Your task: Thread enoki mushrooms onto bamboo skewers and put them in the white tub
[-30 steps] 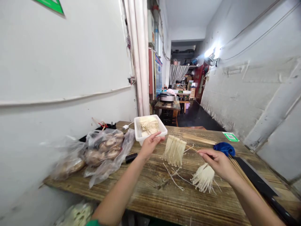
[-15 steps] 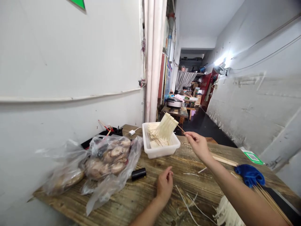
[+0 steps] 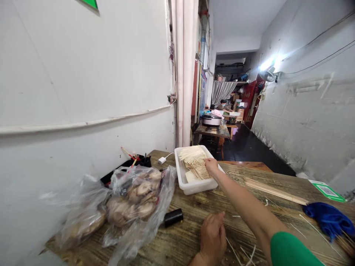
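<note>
My right hand reaches across the wooden table into the white plastic tub. Its fingers are closed on a skewer of pale enoki strands that lies on the heap in the tub. My left hand rests on the table near the front edge, fingers curled down on the wood beside a few loose strands. What it holds, if anything, is hidden.
Clear bags of mushrooms lie at the left by the wall. A small black cylinder sits before the tub. Bamboo skewers and a blue cloth lie at the right. A corridor with a cooker on a table runs behind.
My right hand lowered the skewered enoki from above the tub down onto the heap inside. My left hand drew back toward the front edge. The view shifted left.
</note>
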`<control>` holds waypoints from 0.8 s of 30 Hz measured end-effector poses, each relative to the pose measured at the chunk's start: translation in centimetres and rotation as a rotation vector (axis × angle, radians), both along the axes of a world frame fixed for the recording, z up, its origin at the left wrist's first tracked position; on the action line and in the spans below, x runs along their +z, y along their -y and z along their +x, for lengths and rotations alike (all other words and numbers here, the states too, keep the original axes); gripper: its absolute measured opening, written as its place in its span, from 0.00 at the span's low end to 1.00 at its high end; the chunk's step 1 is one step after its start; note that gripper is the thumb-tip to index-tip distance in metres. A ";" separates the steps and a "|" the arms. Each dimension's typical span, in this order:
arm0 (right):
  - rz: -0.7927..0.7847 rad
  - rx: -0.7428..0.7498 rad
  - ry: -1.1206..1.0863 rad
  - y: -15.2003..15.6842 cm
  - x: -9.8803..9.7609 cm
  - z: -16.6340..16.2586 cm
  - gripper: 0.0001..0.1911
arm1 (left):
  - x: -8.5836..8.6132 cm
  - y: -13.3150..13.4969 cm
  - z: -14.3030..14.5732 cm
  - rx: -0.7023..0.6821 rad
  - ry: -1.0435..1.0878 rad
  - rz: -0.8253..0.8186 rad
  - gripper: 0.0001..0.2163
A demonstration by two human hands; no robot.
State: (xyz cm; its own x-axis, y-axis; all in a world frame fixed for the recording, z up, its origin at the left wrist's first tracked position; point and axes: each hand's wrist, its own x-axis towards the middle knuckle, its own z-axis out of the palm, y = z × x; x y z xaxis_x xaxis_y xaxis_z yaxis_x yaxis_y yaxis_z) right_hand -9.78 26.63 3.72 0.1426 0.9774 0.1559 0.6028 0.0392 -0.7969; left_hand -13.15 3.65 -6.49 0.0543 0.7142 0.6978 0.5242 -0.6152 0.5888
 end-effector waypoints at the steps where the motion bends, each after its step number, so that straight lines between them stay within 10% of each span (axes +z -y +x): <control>1: -0.028 0.009 0.039 0.1 -0.2 0.0 0.15 | 0.1 0.1 0.1 0.010 -0.012 0.030 0.17; 7: 0.030 0.140 0.324 1.7 2.3 3.4 0.09 | 0.5 0.2 -0.2 0.009 -0.053 0.065 0.18; 12: -0.034 0.069 0.597 3.4 4.2 15.6 0.15 | 1.2 0.6 -1.2 0.014 -0.062 0.079 0.15; 17: -0.386 -0.070 0.886 8.3 1.3 27.3 0.13 | 1.3 0.5 -1.6 -0.048 -0.068 0.030 0.14; 24: -0.425 -0.054 1.068 11.2 -3.2 28.8 0.16 | 1.7 0.6 -2.2 -0.066 -0.080 0.055 0.13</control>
